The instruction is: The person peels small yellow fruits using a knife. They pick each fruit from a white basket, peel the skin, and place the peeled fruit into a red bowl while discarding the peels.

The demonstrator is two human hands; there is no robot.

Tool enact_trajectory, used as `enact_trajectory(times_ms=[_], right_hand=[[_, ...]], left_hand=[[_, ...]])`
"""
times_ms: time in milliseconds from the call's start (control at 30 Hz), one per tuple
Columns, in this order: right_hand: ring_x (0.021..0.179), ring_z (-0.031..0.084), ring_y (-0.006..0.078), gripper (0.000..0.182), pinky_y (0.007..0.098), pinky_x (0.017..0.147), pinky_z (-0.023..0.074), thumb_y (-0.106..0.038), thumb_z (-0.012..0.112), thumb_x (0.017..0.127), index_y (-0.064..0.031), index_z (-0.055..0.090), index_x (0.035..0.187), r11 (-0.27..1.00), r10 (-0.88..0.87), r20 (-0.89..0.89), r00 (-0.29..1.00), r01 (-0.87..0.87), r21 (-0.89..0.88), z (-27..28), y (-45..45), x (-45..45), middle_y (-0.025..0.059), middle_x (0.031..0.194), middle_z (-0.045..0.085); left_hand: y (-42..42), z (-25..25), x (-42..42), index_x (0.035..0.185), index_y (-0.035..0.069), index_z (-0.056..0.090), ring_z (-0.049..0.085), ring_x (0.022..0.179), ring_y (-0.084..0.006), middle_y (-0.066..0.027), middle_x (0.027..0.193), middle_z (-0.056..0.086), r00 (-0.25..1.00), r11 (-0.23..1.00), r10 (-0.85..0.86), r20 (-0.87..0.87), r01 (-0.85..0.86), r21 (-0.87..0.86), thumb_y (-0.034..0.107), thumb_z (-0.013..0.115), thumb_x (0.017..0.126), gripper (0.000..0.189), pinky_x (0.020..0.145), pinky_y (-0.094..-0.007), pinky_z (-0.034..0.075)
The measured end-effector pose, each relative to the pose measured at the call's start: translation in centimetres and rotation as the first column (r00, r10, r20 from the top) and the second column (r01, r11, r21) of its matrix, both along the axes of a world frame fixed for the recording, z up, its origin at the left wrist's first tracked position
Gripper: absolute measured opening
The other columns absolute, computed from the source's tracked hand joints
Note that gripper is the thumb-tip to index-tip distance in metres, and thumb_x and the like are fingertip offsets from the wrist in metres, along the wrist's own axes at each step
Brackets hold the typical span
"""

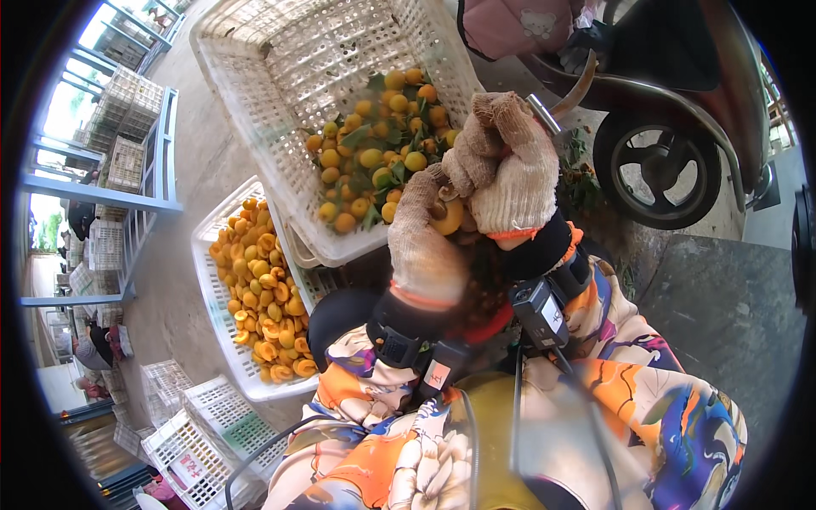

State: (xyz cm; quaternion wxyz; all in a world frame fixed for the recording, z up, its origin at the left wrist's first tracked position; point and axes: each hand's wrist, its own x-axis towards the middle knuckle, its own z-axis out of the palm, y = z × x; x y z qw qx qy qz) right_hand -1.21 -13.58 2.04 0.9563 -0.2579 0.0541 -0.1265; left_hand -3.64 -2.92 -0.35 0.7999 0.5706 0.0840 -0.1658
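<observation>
In a dirty knit glove, my left hand [427, 233] holds an apricot [447, 217] close to the near corner of a tilted white plastic crate [299, 70]. My gloved right hand [507, 159] is beside it, its fingers closed around a small tool with a metal end [543, 115]; the rest of that tool is hidden in the fist. Whole apricots [371, 158] with green leaves lie in the low end of the tilted crate. Halved apricots [261, 280] fill a second white crate [210, 319] to the left.
A scooter wheel [658, 169] stands at the right, with leaf scraps [577, 178] on the floor near it. Empty crates [223, 421] lie at lower left. Blue metal frames [102, 193], stacked crates and other people are farther left.
</observation>
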Motion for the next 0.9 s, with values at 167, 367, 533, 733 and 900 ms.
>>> enact_trajectory(times_ms=[167,367,533,733,900], right_hand=[[0.045,0.029,0.0121,0.021,0.0302,0.044,0.0256,-0.028,0.062,0.095,-0.0065,0.062,0.095,0.999,0.012,-0.038,0.999,-0.011,0.031,0.1,0.1,0.2,-0.0014,0.063,0.037],[0.045,0.033,0.0129,0.022,0.0304,0.044,0.0284,-0.027,0.062,0.096,-0.0051,0.061,0.096,0.998,0.052,0.024,0.998,-0.053,0.015,0.0,-0.2,0.1,0.0,0.062,0.04],[0.045,0.04,0.0159,0.023,0.0322,0.044,0.0351,-0.025,0.062,0.096,-0.0023,0.061,0.099,0.987,-0.087,-0.023,0.996,0.083,-0.141,0.7,1.5,-1.1,0.0037,0.063,0.048],[0.046,0.035,0.0125,0.019,0.0307,0.044,0.0303,-0.025,0.062,0.095,-0.0061,0.061,0.095,0.999,0.002,-0.006,1.0,-0.003,-0.053,-0.3,0.2,-0.6,-0.0015,0.062,0.04],[0.048,0.032,0.0112,0.02,0.0293,0.046,0.0281,-0.026,0.059,0.096,-0.0066,0.062,0.096,0.988,0.069,-0.055,0.996,-0.06,0.145,0.7,0.1,-0.6,-0.0024,0.064,0.036]], left_hand=[[-0.3,0.8,0.8,0.107,0.019,0.06,0.061,0.078,-0.0106,0.0033,0.101,0.066,0.874,0.83,-0.026,-0.485,-0.252,-0.498,0.044,0.057,0.095,0.028,0.052,-0.0215,0.036],[2.4,-4.2,2.7,0.107,0.01,0.064,0.066,0.091,-0.0217,-0.0074,0.1,0.067,0.852,0.407,-0.496,-0.164,0.061,-0.911,0.037,0.058,0.096,0.03,0.077,-0.0338,0.052],[-0.1,-1.8,1.0,0.119,0.013,0.06,0.062,0.109,-0.0239,-0.0067,0.116,0.066,0.981,0.845,-0.046,-0.189,-0.062,-0.531,0.045,0.049,0.1,0.039,0.093,-0.0407,0.049],[0.2,-0.9,1.4,0.123,0.014,0.059,0.061,0.112,-0.0249,-0.006,0.121,0.064,0.911,0.89,-0.089,-0.403,-0.11,-0.443,0.049,0.046,0.099,0.045,0.099,-0.0413,0.045],[-0.3,-0.6,1.7,0.098,0.014,0.061,0.059,0.066,-0.0145,-0.0002,0.083,0.062,0.916,0.853,-0.067,-0.395,-0.153,-0.499,0.046,0.049,0.1,0.035,0.053,-0.0274,0.044]])
